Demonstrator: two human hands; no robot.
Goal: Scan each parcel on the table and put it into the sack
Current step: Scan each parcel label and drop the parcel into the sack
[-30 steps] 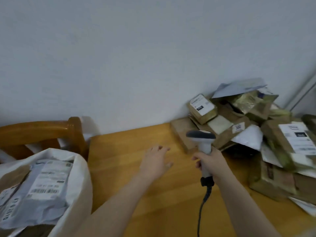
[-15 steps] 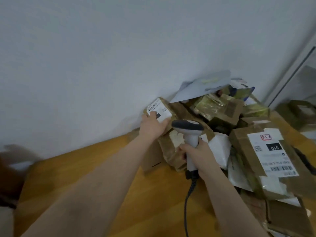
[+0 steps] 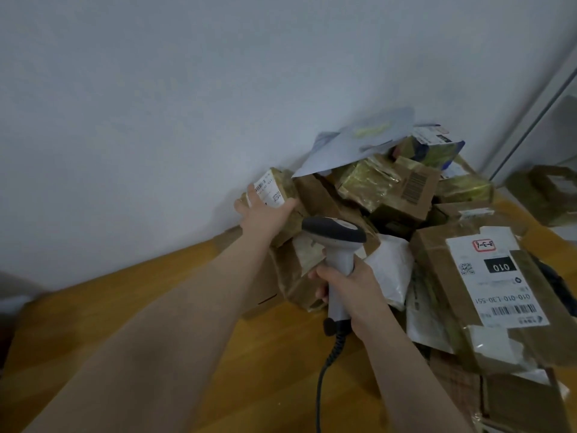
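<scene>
Pale wall [image 3: 156,120] fills the upper part of the head view. A wooden surface [image 3: 218,354] runs along the bottom, and a heap of parcels crowds the right side. Judging by that heap, most of the work is left: many parcels lie unscanned, among them a big labelled box [image 3: 487,285] at right centre and a grey envelope [image 3: 359,142] on top. The sack is out of view.

At centre frame the left grip [image 3: 265,217] is closed round a small box [image 3: 274,189] at the heap's left edge, near the wall. Whether the box is lifted clear is unclear. Just below, the right grip [image 3: 349,285] is wrapped tight round the handle of a scanner [image 3: 335,235], whose cable [image 3: 324,370] trails to the bottom edge.
</scene>
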